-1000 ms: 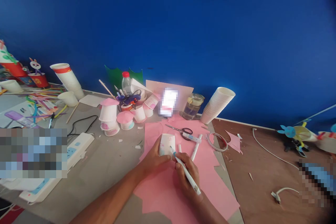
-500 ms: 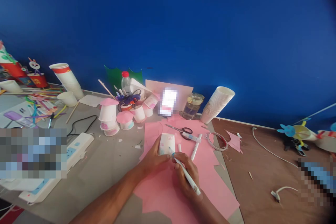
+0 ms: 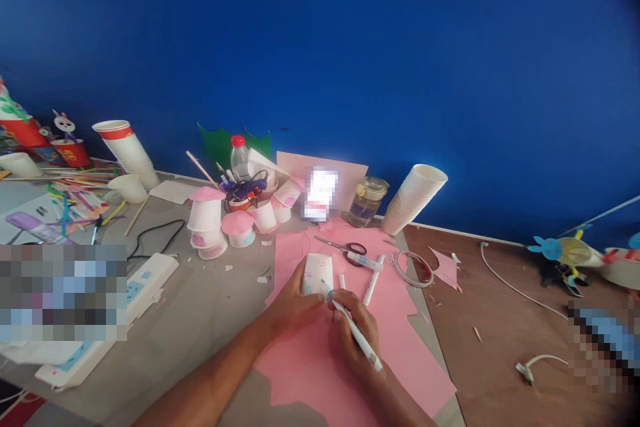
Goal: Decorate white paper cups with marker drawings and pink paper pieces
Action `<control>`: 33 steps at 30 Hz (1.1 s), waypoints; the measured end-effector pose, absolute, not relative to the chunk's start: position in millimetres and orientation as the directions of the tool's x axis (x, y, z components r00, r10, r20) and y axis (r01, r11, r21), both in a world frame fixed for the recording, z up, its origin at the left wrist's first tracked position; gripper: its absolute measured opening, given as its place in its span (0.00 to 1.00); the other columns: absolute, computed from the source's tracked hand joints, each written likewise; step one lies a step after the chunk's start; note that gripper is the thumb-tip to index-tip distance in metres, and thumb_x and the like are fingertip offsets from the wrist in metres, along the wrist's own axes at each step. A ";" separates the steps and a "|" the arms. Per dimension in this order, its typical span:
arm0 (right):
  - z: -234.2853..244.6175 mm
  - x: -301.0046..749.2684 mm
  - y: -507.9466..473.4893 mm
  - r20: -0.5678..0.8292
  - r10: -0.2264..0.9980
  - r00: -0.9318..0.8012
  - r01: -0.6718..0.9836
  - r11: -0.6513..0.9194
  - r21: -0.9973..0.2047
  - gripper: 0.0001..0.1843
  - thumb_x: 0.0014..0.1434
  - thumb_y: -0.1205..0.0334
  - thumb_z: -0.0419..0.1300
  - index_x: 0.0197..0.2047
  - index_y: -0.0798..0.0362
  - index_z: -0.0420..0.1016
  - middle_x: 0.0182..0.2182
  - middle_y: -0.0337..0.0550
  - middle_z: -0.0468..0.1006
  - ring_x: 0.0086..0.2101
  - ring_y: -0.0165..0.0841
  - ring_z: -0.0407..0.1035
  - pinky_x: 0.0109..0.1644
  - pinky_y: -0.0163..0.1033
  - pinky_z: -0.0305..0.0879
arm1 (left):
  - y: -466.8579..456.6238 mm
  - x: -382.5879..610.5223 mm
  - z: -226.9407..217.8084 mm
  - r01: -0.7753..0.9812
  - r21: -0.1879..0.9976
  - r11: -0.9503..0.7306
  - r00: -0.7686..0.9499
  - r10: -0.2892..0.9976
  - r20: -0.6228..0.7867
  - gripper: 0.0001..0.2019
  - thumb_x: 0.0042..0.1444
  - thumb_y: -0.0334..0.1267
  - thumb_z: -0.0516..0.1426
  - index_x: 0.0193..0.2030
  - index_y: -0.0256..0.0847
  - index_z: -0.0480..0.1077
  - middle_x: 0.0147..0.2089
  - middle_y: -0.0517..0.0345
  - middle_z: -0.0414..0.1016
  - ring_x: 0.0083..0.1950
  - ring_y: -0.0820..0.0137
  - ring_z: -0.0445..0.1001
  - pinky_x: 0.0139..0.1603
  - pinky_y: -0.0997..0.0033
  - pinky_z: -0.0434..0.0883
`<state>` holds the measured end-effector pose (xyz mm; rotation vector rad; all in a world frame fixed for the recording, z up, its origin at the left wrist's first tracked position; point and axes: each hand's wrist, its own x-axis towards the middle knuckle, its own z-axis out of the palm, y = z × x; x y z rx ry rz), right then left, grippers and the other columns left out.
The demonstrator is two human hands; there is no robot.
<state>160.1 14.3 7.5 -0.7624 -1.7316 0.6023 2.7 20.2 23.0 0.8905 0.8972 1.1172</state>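
Note:
My left hand [image 3: 291,303] grips a small white paper cup [image 3: 318,273] lying on its side over a pink paper sheet [image 3: 320,360]. The cup bears pink and blue drawn marks. My right hand [image 3: 353,333] pinches a white marker pen [image 3: 356,333], whose blue tip touches the cup's lower edge. Both hands rest on the pink sheet near the table's front middle.
Scissors [image 3: 345,249], a glue tube [image 3: 365,261], another white marker [image 3: 373,280] and a tape ring [image 3: 413,269] lie beyond the hands. Decorated cups [image 3: 207,223], a bottle [image 3: 240,157], a jar [image 3: 367,203], a stack of cups [image 3: 414,199] and a power strip [image 3: 145,280] stand around.
The pen tip has shifted very slightly on the cup. Both hands keep their hold and place.

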 end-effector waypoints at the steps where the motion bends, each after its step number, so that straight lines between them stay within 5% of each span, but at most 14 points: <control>1: 6.0 160.2 14.4 0.619 0.760 -0.198 0.187 0.649 -0.738 0.12 0.63 0.66 0.50 0.48 0.49 0.66 0.35 0.44 0.74 0.35 0.33 0.72 0.36 0.38 0.70 | 20.3 2.7 22.8 -0.350 0.915 0.199 0.194 0.971 -0.137 0.36 0.49 0.34 0.63 0.64 0.48 0.53 0.46 0.55 0.71 0.46 0.65 0.69 0.47 0.65 0.66; 13: -5.6 161.8 15.4 0.528 0.832 -0.171 0.183 0.553 -0.813 0.11 0.63 0.63 0.50 0.48 0.50 0.67 0.33 0.42 0.74 0.30 0.32 0.70 0.32 0.37 0.68 | 19.0 4.0 27.1 -0.367 0.907 0.205 0.195 0.971 -0.140 0.34 0.49 0.33 0.61 0.62 0.46 0.55 0.44 0.56 0.71 0.43 0.66 0.70 0.45 0.66 0.67; 33: 2.7 161.9 13.1 0.577 0.795 -0.188 0.193 0.606 -0.771 0.11 0.62 0.66 0.50 0.48 0.50 0.67 0.35 0.45 0.75 0.33 0.34 0.73 0.32 0.37 0.70 | 20.8 4.2 25.4 -0.380 0.907 0.181 0.147 0.980 -0.134 0.31 0.47 0.31 0.61 0.59 0.46 0.59 0.47 0.56 0.70 0.45 0.65 0.68 0.44 0.68 0.65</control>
